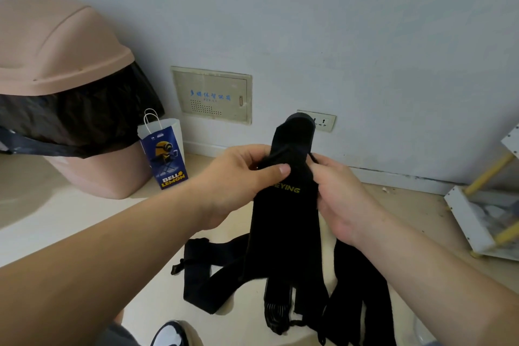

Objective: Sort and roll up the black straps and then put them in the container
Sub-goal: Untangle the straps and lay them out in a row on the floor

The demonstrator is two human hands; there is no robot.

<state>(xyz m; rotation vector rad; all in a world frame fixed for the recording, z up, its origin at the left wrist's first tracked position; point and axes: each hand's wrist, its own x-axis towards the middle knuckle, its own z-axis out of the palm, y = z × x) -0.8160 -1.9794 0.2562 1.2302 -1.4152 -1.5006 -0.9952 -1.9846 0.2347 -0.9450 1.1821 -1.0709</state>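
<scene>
Two arms come in from the near edge, both bare along all that shows of them. The left forearm (pixel 112 261) looks broad, being close to the camera, and the right forearm (pixel 435 275) looks narrower. The left grip (pixel 238 177) shows a short, square-cut thumbnail (pixel 284 169); the right grip (pixel 339 194) shows its back and knuckles. At the near edge a patch of grey cloth (pixel 118 334) covers a leg, and just right of it is a shoe (pixel 168 334) with a white panel, dark trim and a tan edge
</scene>
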